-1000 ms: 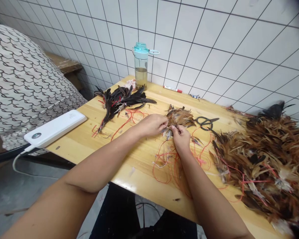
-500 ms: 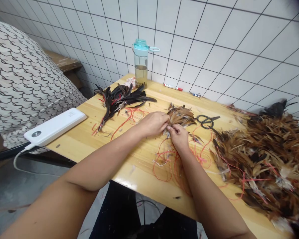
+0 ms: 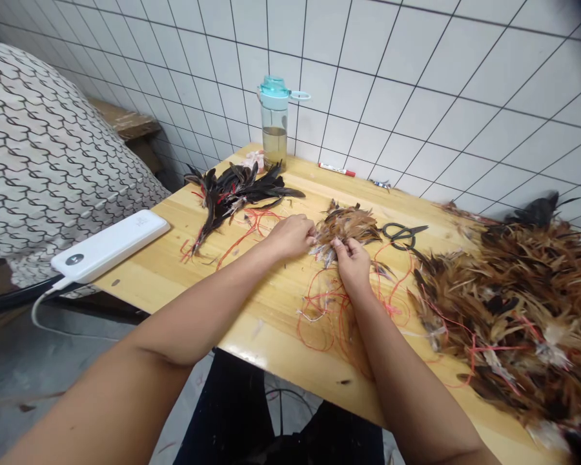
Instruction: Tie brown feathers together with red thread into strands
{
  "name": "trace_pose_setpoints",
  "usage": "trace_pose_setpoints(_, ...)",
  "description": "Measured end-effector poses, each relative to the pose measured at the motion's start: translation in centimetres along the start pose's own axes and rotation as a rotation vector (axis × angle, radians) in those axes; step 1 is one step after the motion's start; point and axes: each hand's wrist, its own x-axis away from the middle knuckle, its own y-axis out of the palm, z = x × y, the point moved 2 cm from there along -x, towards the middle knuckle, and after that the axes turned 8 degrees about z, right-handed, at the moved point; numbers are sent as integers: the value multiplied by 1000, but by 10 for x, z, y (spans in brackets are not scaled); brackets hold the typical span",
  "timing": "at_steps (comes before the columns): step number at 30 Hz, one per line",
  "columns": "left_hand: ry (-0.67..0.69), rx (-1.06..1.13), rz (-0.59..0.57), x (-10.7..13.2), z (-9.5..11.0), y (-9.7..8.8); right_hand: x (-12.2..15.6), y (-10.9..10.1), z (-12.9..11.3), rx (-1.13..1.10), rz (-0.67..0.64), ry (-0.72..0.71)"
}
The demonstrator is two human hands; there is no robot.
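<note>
My left hand (image 3: pixel 293 235) and my right hand (image 3: pixel 352 259) meet at a small bunch of brown feathers (image 3: pixel 347 224) in the middle of the wooden table (image 3: pixel 232 310). Both hands are closed, pinching the quill end of that bunch from either side. Loose red threads (image 3: pixel 329 313) lie tangled under my right wrist. Black scissors (image 3: pixel 401 232) lie just right of the bunch.
A large heap of brown feathers (image 3: pixel 513 310) covers the table's right side. Dark feathers (image 3: pixel 235 190) lie at the back left, with a teal-lidded bottle (image 3: pixel 274 123) and a red marker (image 3: pixel 336 170) by the tiled wall. A white power bank (image 3: pixel 109 247) sits at the left edge.
My hands have drawn slightly apart at the quill end of the bunch; the left moved a little left. The view has shifted slightly.
</note>
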Motion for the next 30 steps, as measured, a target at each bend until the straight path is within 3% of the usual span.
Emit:
trace_pose_setpoints(3,-5,101,45,-2,-3,1,0,0,0,22,11,-21)
trace_pose_setpoints(6,-110,393,94,-4,-4,-4,-1,-1,1,52,11,-43)
trace_pose_setpoints(10,-238,831,-8,-3,6,-4,-2,-1,2,78,-16,-77)
trace_pose_setpoints(13,-248,979,-62,-1,15,2,-2,-2,-1,66,-29,-120)
trace_pose_setpoints(18,-239,1038,-69,2,19,13,-3,-1,-1,51,-55,-139)
trace_pose_setpoints(25,-231,1134,-94,3,21,11,-4,1,9,25,-37,-93)
trace_pose_setpoints(28,-237,1032,-34,0,13,8,-3,0,6,6,-23,-40)
trace_pose_setpoints(30,-209,821,42,-4,4,5,-3,-1,5,-32,-6,5)
